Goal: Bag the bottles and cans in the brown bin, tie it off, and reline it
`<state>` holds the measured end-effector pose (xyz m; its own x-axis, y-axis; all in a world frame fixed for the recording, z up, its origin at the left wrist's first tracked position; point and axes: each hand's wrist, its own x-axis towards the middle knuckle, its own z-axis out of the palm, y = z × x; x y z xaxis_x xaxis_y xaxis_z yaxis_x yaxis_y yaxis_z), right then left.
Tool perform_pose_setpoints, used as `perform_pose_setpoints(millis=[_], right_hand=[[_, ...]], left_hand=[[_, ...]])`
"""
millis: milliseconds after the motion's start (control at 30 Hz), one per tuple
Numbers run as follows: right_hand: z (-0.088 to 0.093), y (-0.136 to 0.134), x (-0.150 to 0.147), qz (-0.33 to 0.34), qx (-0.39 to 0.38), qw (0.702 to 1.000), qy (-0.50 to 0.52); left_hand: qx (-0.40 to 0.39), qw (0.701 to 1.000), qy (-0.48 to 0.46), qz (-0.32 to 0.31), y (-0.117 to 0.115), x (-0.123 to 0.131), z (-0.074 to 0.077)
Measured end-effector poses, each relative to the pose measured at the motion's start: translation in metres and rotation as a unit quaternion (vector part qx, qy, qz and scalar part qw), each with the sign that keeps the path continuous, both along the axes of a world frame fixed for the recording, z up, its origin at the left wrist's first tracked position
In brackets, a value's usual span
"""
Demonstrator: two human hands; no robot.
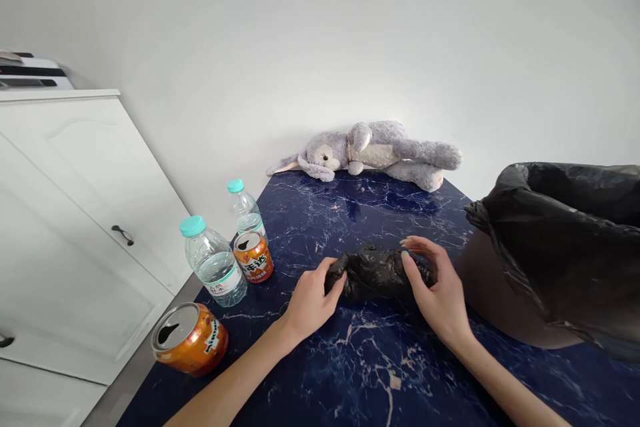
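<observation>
A black roll of plastic bags lies across the middle of the blue marbled table. My left hand grips its left end, thumb in front and fingers behind. Around the right end is my right hand, its thumb pressed on the near side and its fingers over the far side. To the right stands a brown bin lined with a black plastic bag, whose edge folds over the rim.
At the left edge stand two orange soda cans, both opened, and two water bottles with turquoise caps. A grey plush rabbit lies against the wall at the back. A white cabinet is on the left.
</observation>
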<state>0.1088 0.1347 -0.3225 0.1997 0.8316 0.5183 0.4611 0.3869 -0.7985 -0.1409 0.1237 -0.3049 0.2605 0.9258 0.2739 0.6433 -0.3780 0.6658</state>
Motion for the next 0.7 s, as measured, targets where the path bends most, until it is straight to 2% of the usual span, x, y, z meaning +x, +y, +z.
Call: perform_pose_setpoints(millis=[67,167,267,333,467,600,700], right_hand=[[0.003,-0.003,-0.002,-0.009,0.030,0.999,-0.019],[0.008,-0.012,-0.006,0.004,0.114,0.988,-0.103],[0.011,-0.023,-0.015,0.083,0.209,0.952,-0.206],[0.011,-0.029,-0.023,0.159,0.226,0.924,-0.265],[0.001,-0.033,-0.035,0.259,0.131,0.886,-0.362],[-0.014,-0.029,-0.034,0.282,-0.029,0.880,-0.382],[-0.021,-0.025,-0.030,0.282,-0.099,0.879,-0.371]], left_hand=[[-0.002,1.000,-0.023,0.019,0.000,0.000,-0.003],[0.003,0.998,-0.042,0.044,0.002,-0.001,-0.009],[0.013,0.997,-0.050,0.061,0.005,-0.002,-0.017],[0.034,0.996,-0.051,0.068,0.007,-0.003,-0.021],[0.082,0.994,-0.029,0.069,0.010,-0.004,-0.028],[0.097,0.993,-0.006,0.069,0.012,-0.006,-0.032],[0.111,0.990,0.014,0.082,0.015,-0.008,-0.036]])
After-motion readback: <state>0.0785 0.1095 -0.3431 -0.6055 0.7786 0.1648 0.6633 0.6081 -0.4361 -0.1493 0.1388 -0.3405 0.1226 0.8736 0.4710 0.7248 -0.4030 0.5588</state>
